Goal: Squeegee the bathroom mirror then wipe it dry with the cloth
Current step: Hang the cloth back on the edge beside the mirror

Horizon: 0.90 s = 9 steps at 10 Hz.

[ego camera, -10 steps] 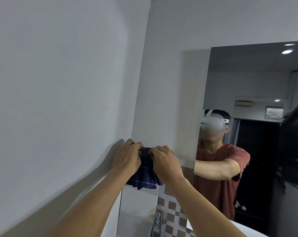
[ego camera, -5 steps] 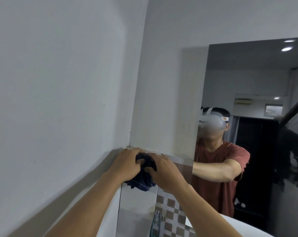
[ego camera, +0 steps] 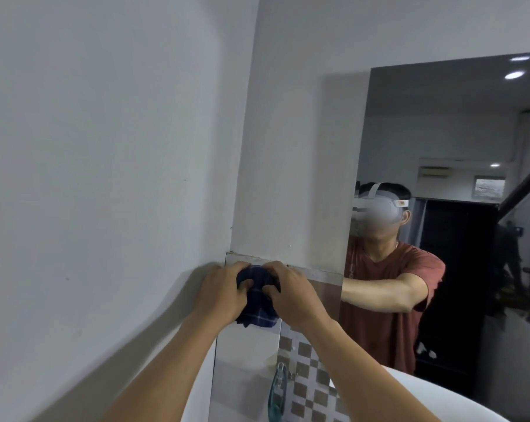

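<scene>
A dark blue checked cloth (ego camera: 259, 303) is bunched up between both my hands, in front of the wall corner by the top of the tiling. My left hand (ego camera: 222, 292) grips its left side and my right hand (ego camera: 291, 295) grips its right side, fingers curled into the fabric. The bathroom mirror (ego camera: 458, 126) hangs on the wall to the right of my hands and reflects a person in a red shirt with arms held out. No squeegee is in view.
A plain white wall (ego camera: 105, 178) fills the left. Below my hands are white and brown checked tiles (ego camera: 309, 379) and a clear glass shelf or holder (ego camera: 277, 388). A white basin edge (ego camera: 434, 394) curves at the bottom right.
Both hands have dropped slightly relative to the tile line and squeezed the cloth into a tighter ball; a second ago it hung more loosely below them.
</scene>
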Each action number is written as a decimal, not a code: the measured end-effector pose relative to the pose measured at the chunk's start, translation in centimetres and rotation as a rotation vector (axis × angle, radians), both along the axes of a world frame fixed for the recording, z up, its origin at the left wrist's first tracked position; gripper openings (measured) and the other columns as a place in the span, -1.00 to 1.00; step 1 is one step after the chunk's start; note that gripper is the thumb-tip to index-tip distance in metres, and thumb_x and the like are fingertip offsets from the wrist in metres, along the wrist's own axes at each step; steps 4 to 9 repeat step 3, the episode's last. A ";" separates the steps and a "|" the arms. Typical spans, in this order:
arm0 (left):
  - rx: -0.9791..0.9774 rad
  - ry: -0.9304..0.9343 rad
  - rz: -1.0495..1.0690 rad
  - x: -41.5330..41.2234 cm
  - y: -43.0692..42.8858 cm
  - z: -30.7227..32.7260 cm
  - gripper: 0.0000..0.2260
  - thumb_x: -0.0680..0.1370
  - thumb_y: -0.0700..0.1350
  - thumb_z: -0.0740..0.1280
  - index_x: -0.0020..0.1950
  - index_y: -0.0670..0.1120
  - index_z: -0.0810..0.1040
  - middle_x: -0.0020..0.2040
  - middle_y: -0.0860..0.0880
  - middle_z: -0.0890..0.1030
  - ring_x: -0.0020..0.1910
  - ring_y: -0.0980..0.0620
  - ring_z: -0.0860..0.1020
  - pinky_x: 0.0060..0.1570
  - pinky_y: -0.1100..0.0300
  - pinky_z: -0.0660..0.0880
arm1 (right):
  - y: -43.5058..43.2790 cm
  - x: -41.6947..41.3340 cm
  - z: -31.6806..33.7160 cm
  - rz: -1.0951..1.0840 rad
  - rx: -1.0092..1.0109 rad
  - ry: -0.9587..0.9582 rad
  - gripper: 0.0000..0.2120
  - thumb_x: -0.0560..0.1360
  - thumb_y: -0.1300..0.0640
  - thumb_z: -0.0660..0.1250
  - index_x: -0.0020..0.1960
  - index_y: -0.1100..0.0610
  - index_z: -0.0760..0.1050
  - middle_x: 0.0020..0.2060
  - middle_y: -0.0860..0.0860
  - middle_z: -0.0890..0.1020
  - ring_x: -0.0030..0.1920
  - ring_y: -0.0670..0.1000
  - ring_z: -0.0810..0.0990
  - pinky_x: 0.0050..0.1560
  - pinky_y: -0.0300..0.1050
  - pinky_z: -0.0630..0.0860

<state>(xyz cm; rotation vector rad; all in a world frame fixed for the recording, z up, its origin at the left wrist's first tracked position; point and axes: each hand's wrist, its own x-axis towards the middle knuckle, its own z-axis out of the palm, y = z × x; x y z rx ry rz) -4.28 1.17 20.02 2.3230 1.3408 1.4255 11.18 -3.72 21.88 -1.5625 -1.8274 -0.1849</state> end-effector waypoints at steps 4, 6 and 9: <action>0.178 -0.061 0.070 -0.3 -1.3 -0.3 -0.68 0.57 -0.14 0.36 0.32 0.06 0.58 0.20 0.08 0.66 0.25 -0.04 0.52 0.25 0.04 0.46 | -1.9 0.1 0.2 -0.007 0.063 -0.003 -0.65 0.61 0.09 0.27 0.39 -0.03 0.45 0.25 -0.06 0.58 0.19 -0.03 0.55 0.18 -0.15 0.49; 0.178 -0.061 0.070 -0.3 -1.3 -0.3 -0.68 0.57 -0.14 0.36 0.32 0.06 0.58 0.20 0.08 0.66 0.25 -0.04 0.52 0.25 0.04 0.46 | -1.9 0.1 0.2 -0.007 0.063 -0.003 -0.65 0.61 0.09 0.27 0.39 -0.03 0.45 0.25 -0.06 0.58 0.19 -0.03 0.55 0.18 -0.15 0.49; 0.178 -0.061 0.070 -0.3 -1.3 -0.3 -0.68 0.57 -0.14 0.36 0.32 0.06 0.58 0.20 0.08 0.66 0.25 -0.04 0.52 0.25 0.04 0.46 | -1.9 0.1 0.2 -0.007 0.063 -0.003 -0.65 0.61 0.09 0.27 0.39 -0.03 0.45 0.25 -0.06 0.58 0.19 -0.03 0.55 0.18 -0.15 0.49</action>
